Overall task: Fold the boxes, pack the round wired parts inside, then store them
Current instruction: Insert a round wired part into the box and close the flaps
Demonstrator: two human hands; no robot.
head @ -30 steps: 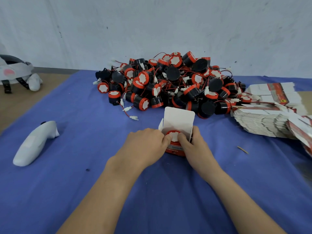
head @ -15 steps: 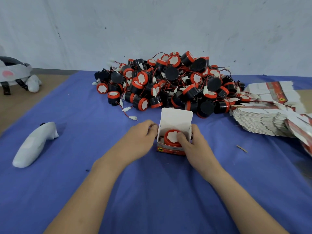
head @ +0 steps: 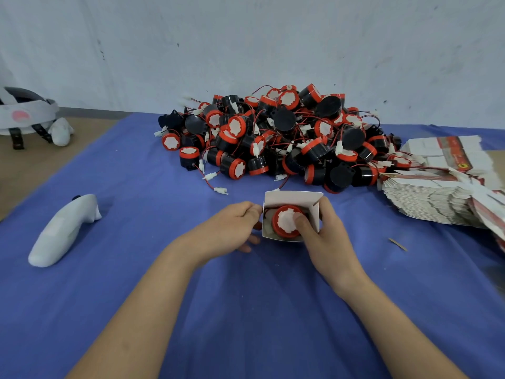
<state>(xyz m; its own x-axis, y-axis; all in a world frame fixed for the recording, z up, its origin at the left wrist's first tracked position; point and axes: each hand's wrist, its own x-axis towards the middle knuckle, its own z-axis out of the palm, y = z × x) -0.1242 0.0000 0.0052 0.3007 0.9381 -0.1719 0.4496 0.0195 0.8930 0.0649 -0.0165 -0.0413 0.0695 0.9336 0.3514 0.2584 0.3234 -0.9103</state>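
Left hand [head: 232, 228] curled round the left wall of the small white box [head: 292, 198], pinching it; right hand [head: 328, 236] wrapped round the right wall, thumb [head: 302, 225] pressing down on the round wired part [head: 284, 224]. Part sitting inside the open box, red rim and white face up, with the box standing on the blue cloth [head: 164, 310] just in front of the big pile of loose parts [head: 287, 138]. Top flap up at the back, not yet closed. Plenty to go wrong from here. Pushing too hard with the thumb could squash the thin card walls or pop the bottom open. Wire and plug mostly hidden down beside the part; if left poking up, likely to get caught under the flap and stop it shutting flat. Squeezing too much from both sides might bend the box out of shape. Letting go on one side too soon could tip the box and spill the part out. Off to the right, the stack of flat boxes [head: 426, 198], easy to knock with an arm and send sliding.
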